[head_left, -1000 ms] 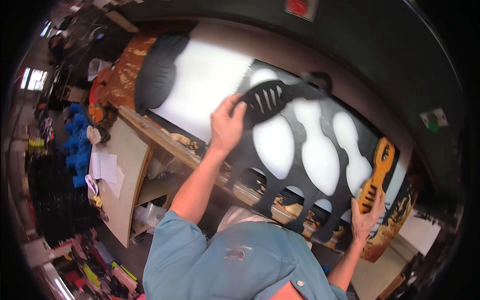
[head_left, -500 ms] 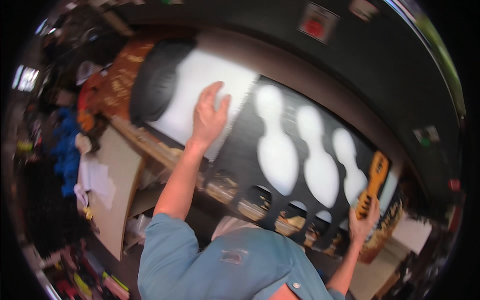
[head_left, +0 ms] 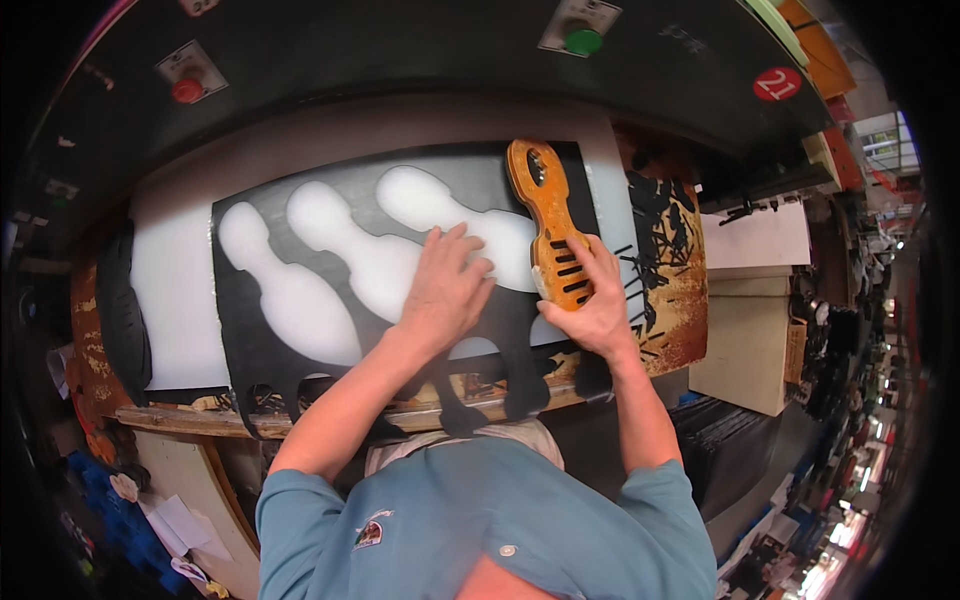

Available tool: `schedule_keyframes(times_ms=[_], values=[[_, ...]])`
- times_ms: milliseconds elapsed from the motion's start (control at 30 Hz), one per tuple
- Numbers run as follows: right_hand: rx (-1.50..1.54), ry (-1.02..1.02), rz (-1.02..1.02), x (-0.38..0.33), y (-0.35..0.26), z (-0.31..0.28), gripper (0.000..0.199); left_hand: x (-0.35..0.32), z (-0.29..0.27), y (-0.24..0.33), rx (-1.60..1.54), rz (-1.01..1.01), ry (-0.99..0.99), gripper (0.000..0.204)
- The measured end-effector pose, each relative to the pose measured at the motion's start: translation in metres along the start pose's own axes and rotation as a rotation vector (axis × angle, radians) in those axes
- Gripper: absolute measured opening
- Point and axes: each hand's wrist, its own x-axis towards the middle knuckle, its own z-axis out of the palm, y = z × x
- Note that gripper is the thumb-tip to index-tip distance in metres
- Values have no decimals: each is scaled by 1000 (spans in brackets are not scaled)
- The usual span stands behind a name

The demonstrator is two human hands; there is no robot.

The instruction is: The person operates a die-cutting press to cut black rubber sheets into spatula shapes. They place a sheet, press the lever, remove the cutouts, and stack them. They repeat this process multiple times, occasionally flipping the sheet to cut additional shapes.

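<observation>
A black sheet (head_left: pixel 475 180) with several sole-shaped openings lies over a white board (head_left: pixel 175 280), which shows white through the holes. My right hand (head_left: pixel 600 310) grips the lower end of an orange sole-shaped cutting die (head_left: pixel 550 205). An oval hole pierces the die's far end and slots cross its near end. It stands at the sheet's right end, over or beside the rightmost opening. My left hand (head_left: pixel 447 290) is open above the middle of the sheet, fingers stretched out. Whether it touches the sheet I cannot tell. Strips of the sheet's cut edge hang toward me.
A dark machine beam with a red button (head_left: pixel 187 91) and a green button (head_left: pixel 582 41) spans the far side. Black scraps (head_left: pixel 665 225) litter the worn right end of the bench. A wooden rail (head_left: pixel 180 422) runs along the near edge. Pale boxes (head_left: pixel 745 345) stand at right.
The view has swung round. My left hand has moved from the white board to above the black sheet, nearer my right hand. The die stays in my right hand.
</observation>
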Motion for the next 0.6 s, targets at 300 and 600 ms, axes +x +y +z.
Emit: schedule_keyframes(times_ms=[300,600], values=[[1364,223,75,-12,-3,-112,114,-24,-15,27,-29,-36,-36,26],[2346,173,453,0,53,-31,79,-48,-25,46,-117,-129,-15,25]])
